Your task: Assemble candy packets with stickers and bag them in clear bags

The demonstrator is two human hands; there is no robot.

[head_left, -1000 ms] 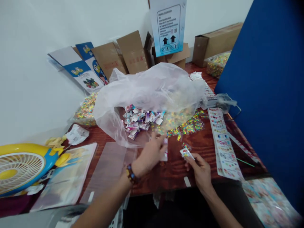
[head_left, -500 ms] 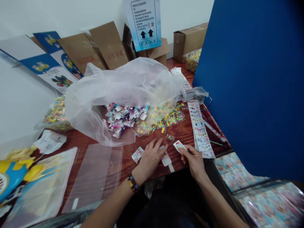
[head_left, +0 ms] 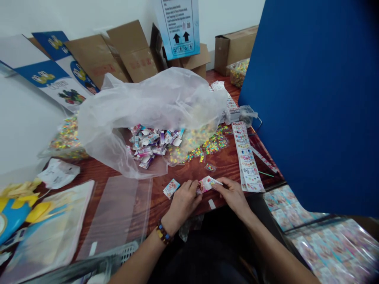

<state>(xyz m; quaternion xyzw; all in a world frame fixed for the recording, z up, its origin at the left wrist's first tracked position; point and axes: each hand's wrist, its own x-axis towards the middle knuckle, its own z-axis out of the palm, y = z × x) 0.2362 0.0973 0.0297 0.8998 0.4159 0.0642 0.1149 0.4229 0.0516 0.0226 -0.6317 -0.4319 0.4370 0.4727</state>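
Observation:
My left hand (head_left: 186, 199), with a beaded bracelet at the wrist, is closed on the left end of a small pink and white box (head_left: 204, 184) near the table's front edge. The fingers of my right hand (head_left: 232, 194) pinch a small white card (head_left: 213, 182) against the box's right end. Left of my left hand lies a small printed card (head_left: 171, 188). A small clear packet with colored bits (head_left: 210, 167) rests just beyond the hands. Farther back are a pile of small boxes (head_left: 151, 144) and a spread of colorful packets (head_left: 214, 145).
A translucent plastic bag (head_left: 154, 98) covers the table's middle. Sticker strips (head_left: 248, 165) lie at the right, beside a blue panel (head_left: 299, 106). Cardboard boxes (head_left: 132, 51) stand behind. Clear plastic sheets (head_left: 114, 213) and a tub of packets (head_left: 66, 138) are at the left.
My left hand has gone from lying spread over the pink box to gripping it, lifted slightly. My right hand has moved left, bringing the white card to the box.

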